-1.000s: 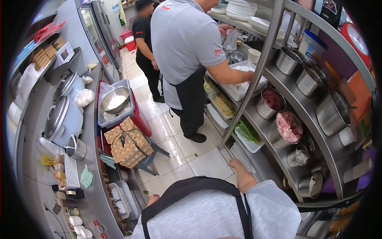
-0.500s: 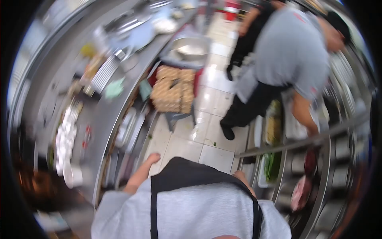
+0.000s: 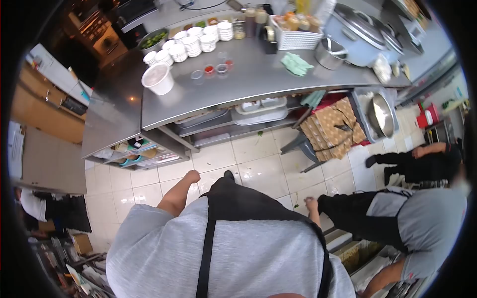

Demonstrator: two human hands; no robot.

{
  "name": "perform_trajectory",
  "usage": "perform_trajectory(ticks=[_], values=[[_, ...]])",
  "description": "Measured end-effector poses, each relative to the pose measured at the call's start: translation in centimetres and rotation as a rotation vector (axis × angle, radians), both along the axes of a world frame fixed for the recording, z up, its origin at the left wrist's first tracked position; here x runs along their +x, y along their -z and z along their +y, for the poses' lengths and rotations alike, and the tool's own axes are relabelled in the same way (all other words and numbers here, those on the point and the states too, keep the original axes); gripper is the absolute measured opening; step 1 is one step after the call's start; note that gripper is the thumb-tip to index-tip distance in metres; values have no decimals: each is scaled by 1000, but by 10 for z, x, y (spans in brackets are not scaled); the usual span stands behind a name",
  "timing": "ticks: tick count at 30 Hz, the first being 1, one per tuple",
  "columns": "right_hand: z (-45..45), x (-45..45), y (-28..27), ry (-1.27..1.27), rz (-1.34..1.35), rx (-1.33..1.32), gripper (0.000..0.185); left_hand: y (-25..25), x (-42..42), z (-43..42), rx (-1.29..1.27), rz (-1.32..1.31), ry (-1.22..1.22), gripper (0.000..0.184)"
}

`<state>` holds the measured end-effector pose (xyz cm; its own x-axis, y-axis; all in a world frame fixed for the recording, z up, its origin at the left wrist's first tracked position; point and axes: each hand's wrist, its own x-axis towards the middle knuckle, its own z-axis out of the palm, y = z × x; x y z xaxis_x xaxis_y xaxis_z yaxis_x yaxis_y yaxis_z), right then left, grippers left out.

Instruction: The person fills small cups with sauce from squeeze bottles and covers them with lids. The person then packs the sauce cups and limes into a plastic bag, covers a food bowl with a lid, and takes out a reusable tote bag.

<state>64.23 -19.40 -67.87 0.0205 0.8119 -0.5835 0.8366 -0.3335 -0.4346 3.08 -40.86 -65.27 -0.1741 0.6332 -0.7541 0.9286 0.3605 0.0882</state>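
Observation:
My left hand hangs above the tiled floor, out in front of the left side of my black apron. Its fingers are curled in and no object shows in them. At my other side, my right hand hangs low, close to a co-worker's black trousers. Its fingers look loosely apart with nothing visible between them, though part of the hand is hard to make out. Neither hand touches the steel counter ahead, where stacked white cups, a white tub and small sauce cups stand.
Egg trays are stacked on a grey stool beside a large metal bowl. A co-worker in a grey shirt bends over at my right, with another person behind. A green cloth and a bottle basket are on the counter.
My view has swung left, so the counter now lies across in front of me. The egg trays and co-workers have shifted to the right. Both hands still hang at my sides.

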Motion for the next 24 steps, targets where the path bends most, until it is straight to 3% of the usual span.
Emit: perform_trajectory(ticks=[2,3,5,6,7,9,10,13,16,19,24], values=[[52,-53,-4,-72,56,122,37,-7,-17,-35,-4,62,-357,32],[73,-86,-18,-102,103,154,36,-20,-21,-44,-11,58,-368,32],[108,-154,-43,-246,230,348,29,-47,-28,-52,-64,-101,-873,37],[120,-195,-71,-314,249,398,30,-26,-43,-62,-90,-14,-443,46],[125,-238,-116,-382,268,445,31,7,-53,-71,-95,-21,-448,46],[135,-310,-175,-435,364,440,31,52,-68,-81,306,53,-339,62],[141,-341,-192,-484,448,464,30,-16,-54,-47,252,-127,-659,66],[165,-426,-233,-619,660,514,34,-88,-59,14,445,-392,-704,58],[195,-497,-261,-831,506,732,35,-155,-66,75,524,-725,-788,46],[238,-557,-264,-943,367,935,41,-211,-70,124,657,-884,-752,42],[293,-614,-254,-924,291,874,49,-260,-74,192,766,-823,-693,37]])
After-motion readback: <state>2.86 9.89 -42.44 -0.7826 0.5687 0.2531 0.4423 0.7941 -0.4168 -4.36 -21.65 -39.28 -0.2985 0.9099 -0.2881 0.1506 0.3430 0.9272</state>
